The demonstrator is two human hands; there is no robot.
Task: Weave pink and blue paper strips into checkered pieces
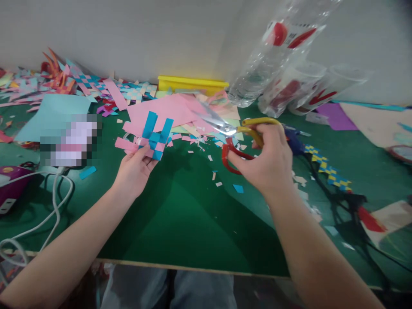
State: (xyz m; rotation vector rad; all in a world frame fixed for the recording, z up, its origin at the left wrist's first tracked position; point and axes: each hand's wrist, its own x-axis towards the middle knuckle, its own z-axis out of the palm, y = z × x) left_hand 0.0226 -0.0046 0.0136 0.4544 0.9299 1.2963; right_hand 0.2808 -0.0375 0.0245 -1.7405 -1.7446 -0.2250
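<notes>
Along a grey wall [135, 38] runs a green table [193, 231]; at its left edge sits a purple socket [11, 189], its white cord [54, 206] looping to the near left corner. Next lies a phone [75, 143] by a pale blue sheet [61, 109], while scraps [28, 88] crowd the far left corner. The left hand [133, 174], over the table, pinches a weave [155, 137] of blue and pink strips. Beyond it, pink paper [161, 112] lies before a yellow box [193, 86] at the far edge. A clear bottle [247, 88] and cups [292, 86] come next, by the wall. Nearer, the right hand [272, 159] grips scissors [225, 128] by their yellow and red loops, blades slanting toward the far edge. A checkered strip [326, 168] and a peach sheet [370, 122] lie toward the right edge.
</notes>
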